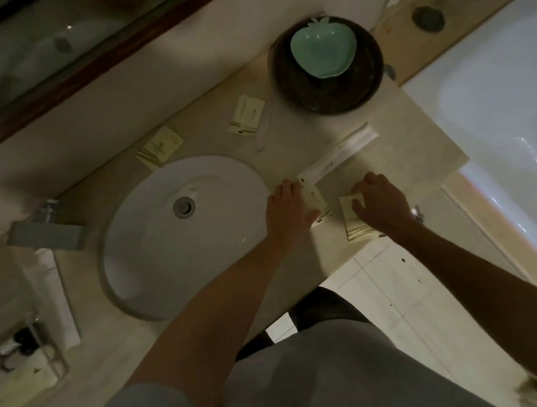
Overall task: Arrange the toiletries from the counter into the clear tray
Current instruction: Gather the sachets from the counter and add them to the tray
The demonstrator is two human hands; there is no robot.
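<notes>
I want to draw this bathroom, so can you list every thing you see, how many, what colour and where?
sink: 1, white, sunk in the counter, left of the hands
tap: 1, silver, left of the sink
cream packets: 4, two behind the sink, one under each hand
long white packet: 1, beyond the hands
dark bowl: 1, brown, back of the counter
apple-shaped dish: 1, pale green, in the dark bowl
clear tray: 1, far left, small bottles inside
bathtub: 1, white, right
left hand: 1, on a packet
right hand: 1, on a packet
</notes>
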